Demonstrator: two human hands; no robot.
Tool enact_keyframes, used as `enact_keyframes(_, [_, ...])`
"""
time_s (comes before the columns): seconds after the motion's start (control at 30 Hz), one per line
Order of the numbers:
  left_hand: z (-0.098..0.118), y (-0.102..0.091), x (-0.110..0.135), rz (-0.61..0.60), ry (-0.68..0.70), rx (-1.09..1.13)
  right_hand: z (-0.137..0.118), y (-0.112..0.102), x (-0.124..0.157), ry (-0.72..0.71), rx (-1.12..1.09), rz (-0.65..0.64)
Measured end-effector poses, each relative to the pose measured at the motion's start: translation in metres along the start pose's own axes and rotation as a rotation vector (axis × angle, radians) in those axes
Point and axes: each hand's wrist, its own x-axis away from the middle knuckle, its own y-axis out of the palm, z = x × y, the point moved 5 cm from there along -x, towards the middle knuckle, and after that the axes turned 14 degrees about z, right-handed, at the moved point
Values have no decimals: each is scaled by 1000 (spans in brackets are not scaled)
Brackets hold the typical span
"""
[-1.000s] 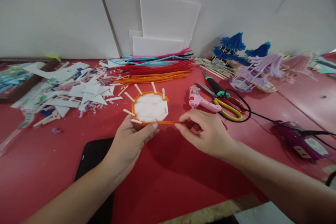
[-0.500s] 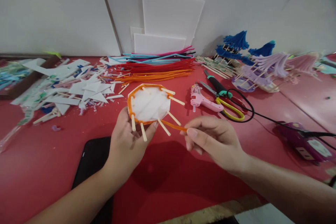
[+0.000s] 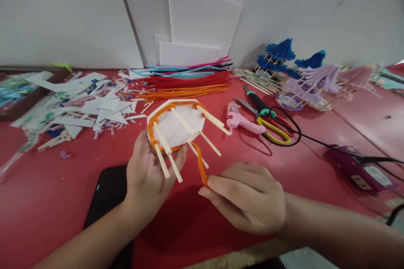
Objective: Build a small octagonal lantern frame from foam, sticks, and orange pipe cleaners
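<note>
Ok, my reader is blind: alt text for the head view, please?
A person's left hand holds a white panel with sticks projecting from it; the right hand pinches an orange strip leading from its near edge. Beyond, on a red table, lie coloured strips, a pink glue gun and scissors.

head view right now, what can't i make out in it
All in the head view:
White many-sided board: underside, facing away from the camera.
Left hand: some fingers, behind that board.
Orange fuzzy strip: where it ends, covered by the right hand.
Black flat slab: partly covered by the left forearm.
Brown-walled box: cut off by the left edge.
</note>
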Motion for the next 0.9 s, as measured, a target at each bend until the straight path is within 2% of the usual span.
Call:
enact_keyframes(0.1, [-1,0,0,-6,0,30,3,3,1,47,-44,5])
enact_keyframes(0.17, [-1,0,0,2,-37,83,9,9,2,142,-129,-24])
enact_keyframes(0.3, [0,6,-1,-61,-180,118,28,27,5,438,-330,-144])
enact_keyframes(0.4, [0,10,-1,-104,-215,153,42,39,12,739,-474,-210])
enact_keyframes(0.5, [-5,9,0,-89,-207,156,46,48,21,1020,-747,-222])
enact_keyframes(0.63, [-9,5,3,-60,-115,154,40,55,26,1280,-1214,-194])
enact_keyframes(0.8, [-9,3,3,-91,-70,166,32,59,25,1516,-1647,-288])
enact_keyframes(0.9, [-9,4,3,-96,-67,180,31,59,24,1581,-1791,-303])
